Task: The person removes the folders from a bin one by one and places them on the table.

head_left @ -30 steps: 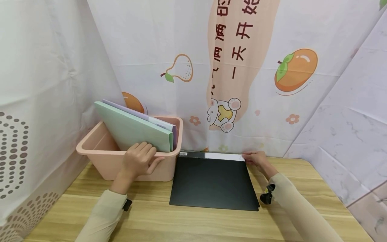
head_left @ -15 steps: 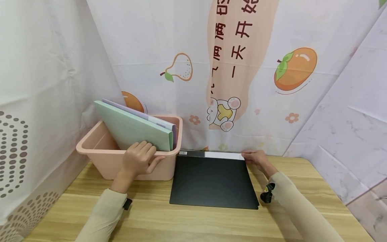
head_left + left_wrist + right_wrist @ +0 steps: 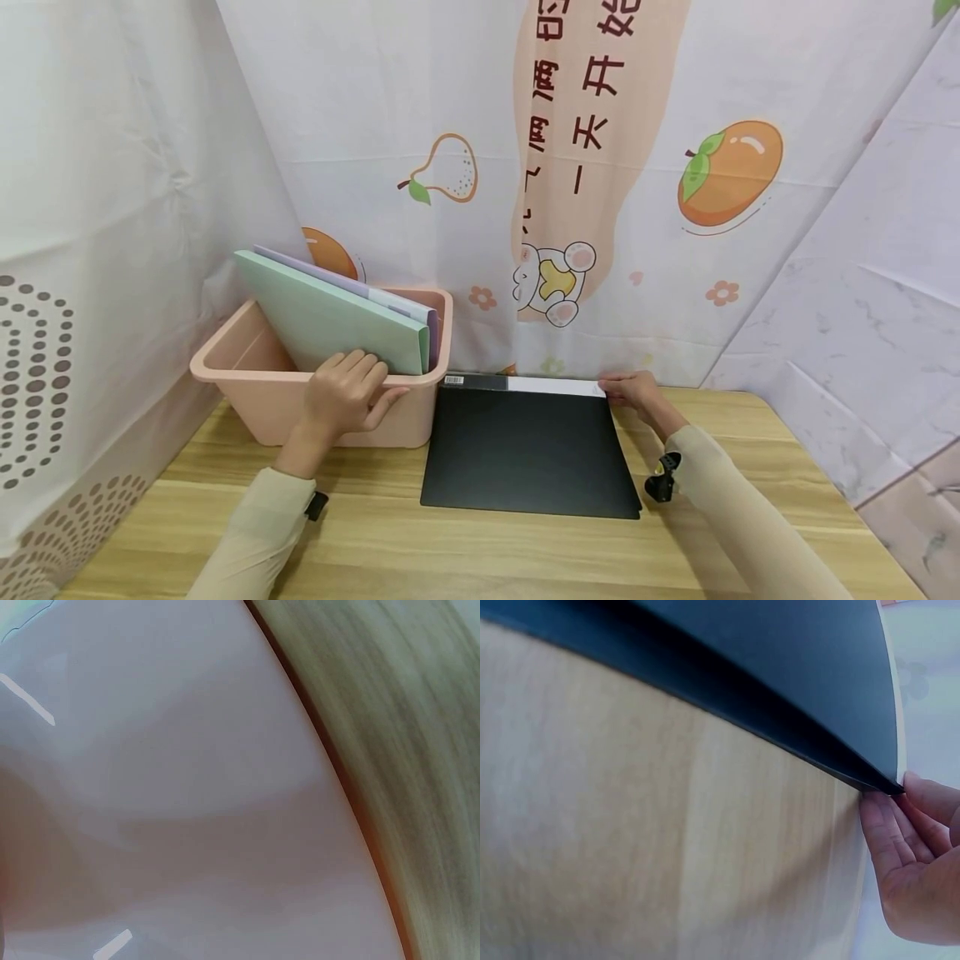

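Note:
My left hand [image 3: 347, 393] grips the front rim of a pink plastic bin [image 3: 255, 404], its fingers curled over the edge. In the left wrist view the bin's smooth wall [image 3: 210, 765] fills most of the picture. A green folder [image 3: 337, 312] and a purple folder [image 3: 360, 287] lean slantwise inside the bin. To the bin's right lies a black folder [image 3: 532, 450] with a white label strip along its far spine. My right hand [image 3: 633, 392] pinches the right end of that spine; the right wrist view shows thumb and fingers [image 3: 896, 840] at the folder's corner.
The wooden table [image 3: 450, 554] carries everything. Behind it hangs a white printed curtain [image 3: 375, 100], close to the folder's spine and the bin's back. More sheeting [image 3: 847, 333] hangs at the right, and white perforated panelling [image 3: 45, 375] stands at the left.

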Action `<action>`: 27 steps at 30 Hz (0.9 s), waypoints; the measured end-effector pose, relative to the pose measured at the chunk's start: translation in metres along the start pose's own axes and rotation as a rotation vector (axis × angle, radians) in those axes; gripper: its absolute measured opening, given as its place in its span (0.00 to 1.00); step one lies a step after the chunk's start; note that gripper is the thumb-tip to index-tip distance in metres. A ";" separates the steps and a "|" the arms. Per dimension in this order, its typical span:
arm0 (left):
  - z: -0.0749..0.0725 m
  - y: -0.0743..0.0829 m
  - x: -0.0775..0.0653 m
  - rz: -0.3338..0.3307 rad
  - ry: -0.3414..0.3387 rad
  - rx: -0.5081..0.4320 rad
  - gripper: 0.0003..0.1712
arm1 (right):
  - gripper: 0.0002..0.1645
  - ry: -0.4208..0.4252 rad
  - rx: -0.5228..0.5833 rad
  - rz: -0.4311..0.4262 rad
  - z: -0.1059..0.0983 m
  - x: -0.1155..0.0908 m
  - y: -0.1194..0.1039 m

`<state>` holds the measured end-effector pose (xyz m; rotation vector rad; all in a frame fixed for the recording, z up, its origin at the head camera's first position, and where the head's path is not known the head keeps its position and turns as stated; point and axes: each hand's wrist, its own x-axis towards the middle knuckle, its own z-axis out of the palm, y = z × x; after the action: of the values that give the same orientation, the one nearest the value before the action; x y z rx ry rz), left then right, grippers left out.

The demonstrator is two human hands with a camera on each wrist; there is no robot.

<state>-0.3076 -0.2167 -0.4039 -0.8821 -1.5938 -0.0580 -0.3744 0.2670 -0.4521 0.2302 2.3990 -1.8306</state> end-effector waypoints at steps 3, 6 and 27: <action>0.000 0.000 0.000 -0.001 0.001 -0.001 0.30 | 0.24 0.001 -0.015 0.006 0.000 0.000 -0.001; 0.000 0.000 0.000 0.000 0.001 0.001 0.30 | 0.24 -0.003 -0.027 0.010 0.000 -0.001 -0.002; -0.001 0.000 0.001 0.010 0.011 -0.004 0.29 | 0.24 -0.151 -0.199 -0.040 -0.012 -0.007 -0.010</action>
<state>-0.3070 -0.2168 -0.4027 -0.8919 -1.5794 -0.0593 -0.3692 0.2761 -0.4383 0.0243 2.4721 -1.5485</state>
